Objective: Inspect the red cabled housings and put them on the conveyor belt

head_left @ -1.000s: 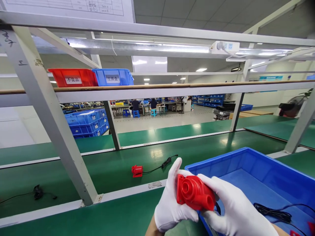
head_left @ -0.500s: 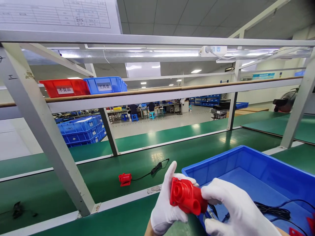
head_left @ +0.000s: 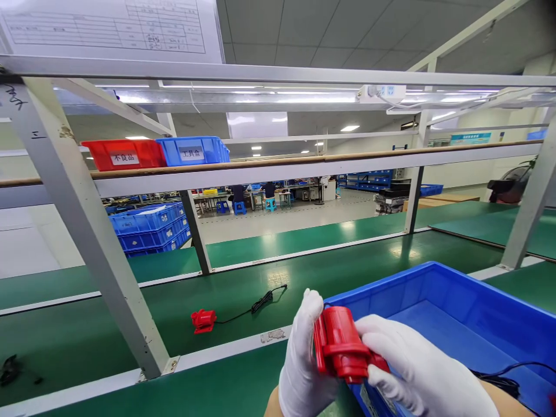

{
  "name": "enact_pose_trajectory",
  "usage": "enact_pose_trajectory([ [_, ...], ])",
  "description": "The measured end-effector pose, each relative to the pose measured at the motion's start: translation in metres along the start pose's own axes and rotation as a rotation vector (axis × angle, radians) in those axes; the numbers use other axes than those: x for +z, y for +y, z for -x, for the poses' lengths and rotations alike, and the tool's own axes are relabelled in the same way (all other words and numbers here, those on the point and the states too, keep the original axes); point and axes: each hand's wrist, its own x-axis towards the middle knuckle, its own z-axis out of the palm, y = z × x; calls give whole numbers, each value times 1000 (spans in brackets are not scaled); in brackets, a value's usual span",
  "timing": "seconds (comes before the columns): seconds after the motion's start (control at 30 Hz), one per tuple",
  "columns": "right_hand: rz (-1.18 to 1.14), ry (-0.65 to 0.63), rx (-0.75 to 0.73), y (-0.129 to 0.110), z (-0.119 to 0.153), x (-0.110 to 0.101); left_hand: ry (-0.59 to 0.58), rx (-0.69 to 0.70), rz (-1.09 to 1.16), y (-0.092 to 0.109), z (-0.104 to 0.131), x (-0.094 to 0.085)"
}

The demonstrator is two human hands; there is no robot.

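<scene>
A red plastic pump-like part [head_left: 343, 341] is held between my two white-gloved hands, over the near left edge of a blue bin [head_left: 434, 275]. My left hand [head_left: 304, 359] grips its left side, thumb pointing up. On the other side, my right hand [head_left: 417, 365] pinches the part's lower right end with fingers and thumb. A second red part [head_left: 203, 321] with a coiled black cable [head_left: 263, 301] lies on the green belt, left of my hands. Black cables [head_left: 499, 379] rest inside the bin.
A slanted metal post [head_left: 99, 231] stands on the left. Red [head_left: 124, 155] and blue [head_left: 195, 152] boxes sit on the shelf above. A dark cabled item [head_left: 11, 370] lies at far left. Stacked blue crates [head_left: 152, 229] and people are farther back.
The held red part has been turned, so its round openings no longer face the camera. The red part on the belt has shifted left in view.
</scene>
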Motion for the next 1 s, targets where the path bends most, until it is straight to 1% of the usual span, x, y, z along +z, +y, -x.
enact_pose_trajectory([
  [0.07,13,15,-111,3,0,-4,-31,128,-141,3,-1,1],
  [0.1,-11,10,-134,4,0,-5,-58,205,-217,5,-3,0],
  [0.13,-65,-8,-126,5,0,-6,-81,248,-266,9,-5,-1],
  [0.17,-150,-36,-73,5,0,-7,-98,257,-289,13,-8,-2],
  [0.23,-387,-58,114,5,0,-8,-143,179,-262,23,-14,-5],
  [0.27,-523,-36,211,5,0,-7,-184,109,-229,29,-17,-5],
  [0.33,-807,67,362,7,-1,-5,-281,-30,-142,39,-22,-6],
  [0.4,-1103,187,450,11,-2,1,-354,-133,-37,45,-26,-4],
  [0.43,-1236,236,496,15,-3,4,-371,-175,27,46,-27,-3],
  [0.47,-1343,284,539,18,-3,8,-376,-215,93,46,-28,-3],
  [0.53,-1482,351,593,26,-5,14,-378,-292,212,44,-29,-3],
  [0.63,-1587,389,616,34,-9,18,-375,-385,290,44,-32,-13],
  [0.7,-1618,429,633,36,-11,18,-367,-423,289,49,-35,-26],
  [0.77,-1605,456,654,36,-11,15,-344,-450,225,59,-38,-41],
  [0.83,-1557,453,683,34,-11,10,-306,-446,55,69,-42,-55],
  [0.9,-1492,442,716,33,-13,4,-289,-402,-181,74,-45,-65],
  [0.97,-1387,420,718,35,-22,-2,-281,-337,-405,71,-48,-72],
  [1.0,-1279,397,710,38,-30,-6,-275,-301,-502,66,-50,-73],
])
